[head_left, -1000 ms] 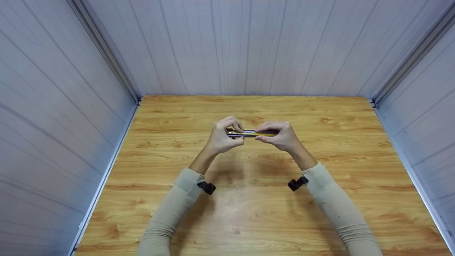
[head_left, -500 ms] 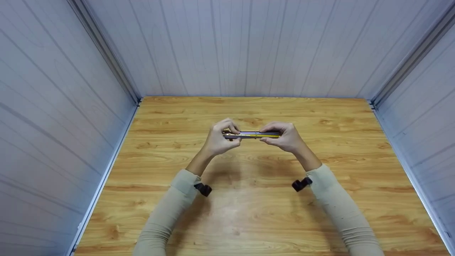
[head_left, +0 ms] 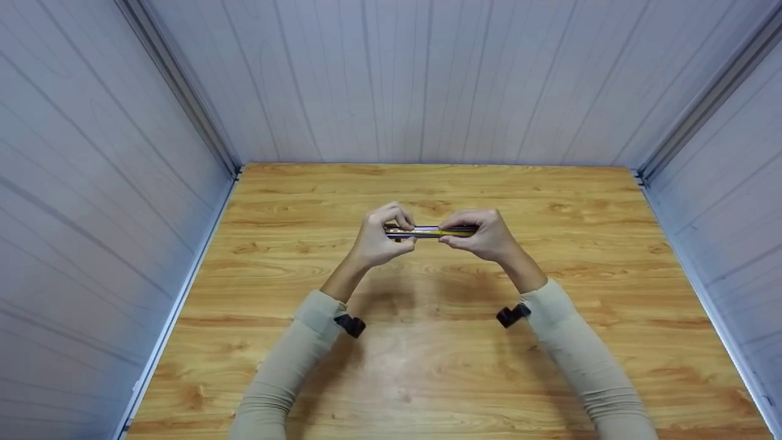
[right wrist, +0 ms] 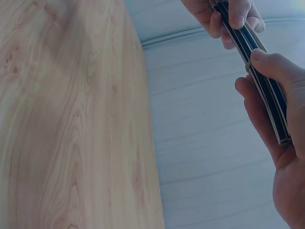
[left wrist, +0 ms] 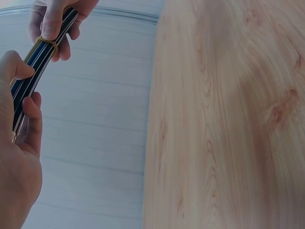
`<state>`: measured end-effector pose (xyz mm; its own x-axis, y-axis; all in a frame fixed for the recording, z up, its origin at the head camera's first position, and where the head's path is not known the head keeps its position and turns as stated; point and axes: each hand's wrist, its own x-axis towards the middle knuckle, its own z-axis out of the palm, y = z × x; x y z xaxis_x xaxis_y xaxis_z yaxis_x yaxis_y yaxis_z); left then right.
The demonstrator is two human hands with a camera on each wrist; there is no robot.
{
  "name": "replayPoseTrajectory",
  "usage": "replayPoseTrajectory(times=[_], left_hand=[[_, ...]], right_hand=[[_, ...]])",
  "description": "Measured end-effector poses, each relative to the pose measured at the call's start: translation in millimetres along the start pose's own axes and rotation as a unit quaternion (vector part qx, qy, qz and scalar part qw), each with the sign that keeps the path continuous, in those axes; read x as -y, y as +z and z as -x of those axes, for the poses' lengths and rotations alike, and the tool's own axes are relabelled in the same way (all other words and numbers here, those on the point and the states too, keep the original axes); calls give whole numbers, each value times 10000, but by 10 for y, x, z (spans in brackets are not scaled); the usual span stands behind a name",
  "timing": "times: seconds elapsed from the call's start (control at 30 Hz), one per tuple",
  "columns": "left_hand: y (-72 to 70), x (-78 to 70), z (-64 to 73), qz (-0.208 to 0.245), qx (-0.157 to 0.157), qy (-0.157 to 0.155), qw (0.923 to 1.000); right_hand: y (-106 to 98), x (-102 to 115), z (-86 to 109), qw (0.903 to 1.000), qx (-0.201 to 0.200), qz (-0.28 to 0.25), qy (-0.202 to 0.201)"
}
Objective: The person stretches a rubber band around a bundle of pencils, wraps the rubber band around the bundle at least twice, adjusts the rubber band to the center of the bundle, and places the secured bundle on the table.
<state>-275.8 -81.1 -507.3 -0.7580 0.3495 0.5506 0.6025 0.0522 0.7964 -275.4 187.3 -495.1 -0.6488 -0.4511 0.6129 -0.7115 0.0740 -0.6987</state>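
A bundle of pencils (head_left: 427, 231), dark with pale stripes and one yellow side, is held level above the table. The left hand (head_left: 374, 237) grips its left end, thumb on the near side and fingers on the far side. On the other end, the right hand (head_left: 486, 234) holds it the same way. A thin yellow rubber band (left wrist: 48, 43) circles the bundle, right by the right thumb in the left wrist view. The right wrist view shows the band (right wrist: 248, 66) beside the right thumb, and the pencils' flat ends near that palm.
Beneath the hands lies a wood-grain table (head_left: 403, 366). Pale panel walls stand at the back (head_left: 397, 79), the left (head_left: 91, 214) and the right (head_left: 727, 183). Each sleeve cuff carries a small black wrist camera, left (head_left: 351, 326) and right (head_left: 513, 316).
The right hand went a little right along with the bundle, then slid back left until its fingertips reached the rubber band. The left hand shifted slightly left, still gripping the pencils.
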Motion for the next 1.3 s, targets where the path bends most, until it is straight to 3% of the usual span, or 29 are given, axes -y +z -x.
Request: replayPoseTrajectory(times=[0.23, 0.47, 0.57, 0.87, 1.07, 1.3], left_hand=[[14, -12, -10, -36, 43, -76, 10000], [66, -23, -9, -7, 152, -195, 9997], [79, -17, -1, -71, 186, -107, 9997], [41, 61, 47, 100, -76, -106, 9999], [75, 13, -12, 129, -119, 40, 9998], [127, 18, 2, 148, -76, -117, 9998]], right_hand=[[13, -5, -28, 9994, -11, 274, -208], [44, -15, -38, 9993, 88, 71, -365], [45, -22, -26, 9988, 192, 16, -459], [-39, -32, -2, 9975, 366, 577, -155], [-50, 17, -45, 9979, 256, 553, -233], [-22, 20, -46, 9973, 341, 616, -184]])
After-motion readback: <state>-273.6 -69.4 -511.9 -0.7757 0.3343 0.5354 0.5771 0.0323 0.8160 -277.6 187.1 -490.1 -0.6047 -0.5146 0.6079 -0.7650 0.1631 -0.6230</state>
